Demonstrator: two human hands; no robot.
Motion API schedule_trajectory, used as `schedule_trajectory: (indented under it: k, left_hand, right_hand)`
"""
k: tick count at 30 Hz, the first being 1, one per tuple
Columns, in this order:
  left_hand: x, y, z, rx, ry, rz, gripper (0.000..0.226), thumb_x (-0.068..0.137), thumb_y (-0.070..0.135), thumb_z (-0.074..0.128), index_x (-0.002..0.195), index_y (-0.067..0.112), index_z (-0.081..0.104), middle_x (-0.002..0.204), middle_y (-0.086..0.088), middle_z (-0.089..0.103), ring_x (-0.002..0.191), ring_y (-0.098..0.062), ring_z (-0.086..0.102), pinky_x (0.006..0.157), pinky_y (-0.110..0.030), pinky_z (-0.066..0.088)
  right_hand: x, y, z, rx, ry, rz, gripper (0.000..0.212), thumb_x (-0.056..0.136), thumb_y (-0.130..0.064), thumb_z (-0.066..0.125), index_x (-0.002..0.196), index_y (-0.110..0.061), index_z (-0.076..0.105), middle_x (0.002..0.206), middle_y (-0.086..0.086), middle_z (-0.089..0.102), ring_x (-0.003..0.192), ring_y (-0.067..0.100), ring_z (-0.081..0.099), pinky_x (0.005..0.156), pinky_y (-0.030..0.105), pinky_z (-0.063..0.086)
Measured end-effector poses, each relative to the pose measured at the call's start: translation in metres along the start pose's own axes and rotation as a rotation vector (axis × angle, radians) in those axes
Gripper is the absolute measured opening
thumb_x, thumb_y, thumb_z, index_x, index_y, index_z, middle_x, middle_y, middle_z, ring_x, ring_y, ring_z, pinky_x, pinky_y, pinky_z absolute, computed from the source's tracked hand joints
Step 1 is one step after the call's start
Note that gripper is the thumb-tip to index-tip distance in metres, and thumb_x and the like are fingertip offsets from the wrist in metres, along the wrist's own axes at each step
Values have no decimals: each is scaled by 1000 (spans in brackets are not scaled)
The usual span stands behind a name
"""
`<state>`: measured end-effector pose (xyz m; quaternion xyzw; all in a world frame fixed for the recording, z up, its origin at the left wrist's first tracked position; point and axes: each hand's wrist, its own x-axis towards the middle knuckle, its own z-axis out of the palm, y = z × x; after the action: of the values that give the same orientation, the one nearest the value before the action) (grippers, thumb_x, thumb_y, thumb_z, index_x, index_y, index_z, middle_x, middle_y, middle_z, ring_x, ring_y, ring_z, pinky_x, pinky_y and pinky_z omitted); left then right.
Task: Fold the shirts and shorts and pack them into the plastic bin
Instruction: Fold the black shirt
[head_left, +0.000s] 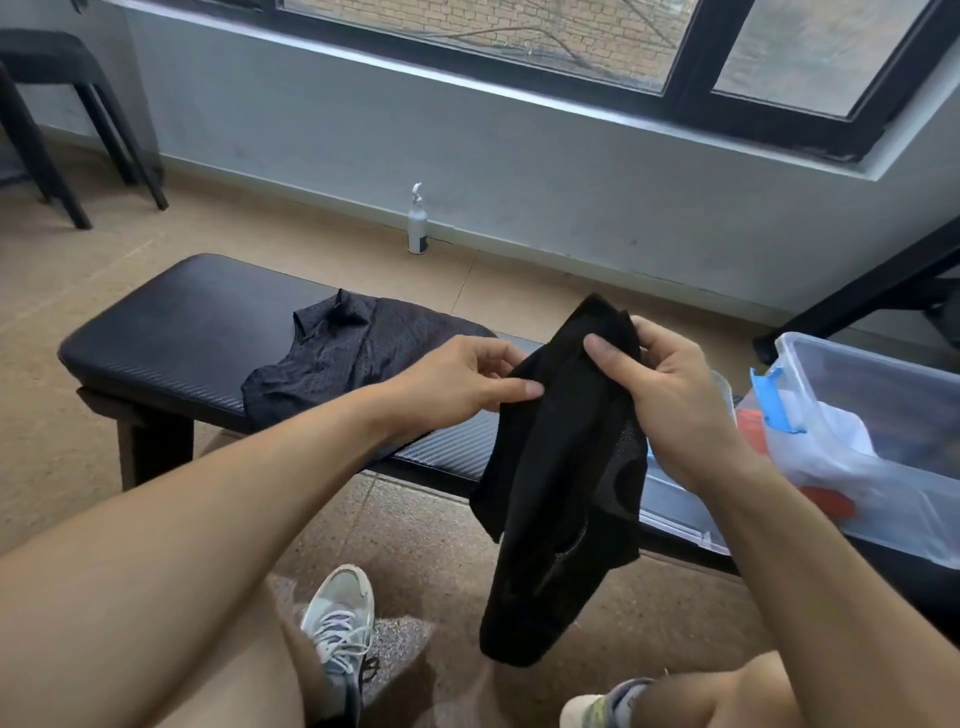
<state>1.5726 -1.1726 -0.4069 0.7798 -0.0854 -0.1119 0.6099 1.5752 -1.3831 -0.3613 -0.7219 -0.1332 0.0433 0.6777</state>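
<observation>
Over the black tabletop (171, 332), both hands (467, 379) (670, 395) pinch a black mesh garment (561, 467) shut between fingers, letting it hang, probably to straighten it for folding.

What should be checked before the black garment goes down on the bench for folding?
1. Both hands grip the black garment, left hand and right hand: ok.
2. Garment spread flat: not ok, it hangs bunched.
3. Bench has bare room: ok, at its left end.
4. Grey garment folded: not ok, crumpled.
5. Bin open: ok.
6. Space left in bin: cannot tell.
</observation>
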Motion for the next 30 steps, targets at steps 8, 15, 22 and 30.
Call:
schedule_trajectory:
  k: [8,15,22,30]
  left_hand:
    - [-18,43,22,-35,200,150,33,90,41,72,97,9,77,93,-7,78,91,-20,75,83,-30,60]
    - [-15,39,2,-81,252,89,32,102,34,57,102,8,76,93,-16,77,89,-27,74,89,-44,59]
    - [-19,42,-13,536,154,282,40,101,42,53,96,9,76,82,-2,75,67,-8,67,58,-23,48]
    - [-21,41,-17,283,121,304,42,91,46,63,100,9,78,91,-24,73,80,-38,70,74,-59,52]
  right_hand:
    - [-20,9,39,-152,21,-95,24,96,-12,66,95,-35,74,91,-2,77,90,16,75,86,45,61]
    - [-35,-1,51,28,-260,10,63,95,17,51,148,-16,43,121,-15,64,107,5,70,93,20,55]
    - [-15,15,30,-398,88,-1,38,81,-35,83,112,-28,61,94,-11,65,83,-1,65,74,20,54]
    - [-5,38,35,-200,-253,118,18,92,-27,74,104,-14,70,101,2,77,99,15,72,95,39,54]
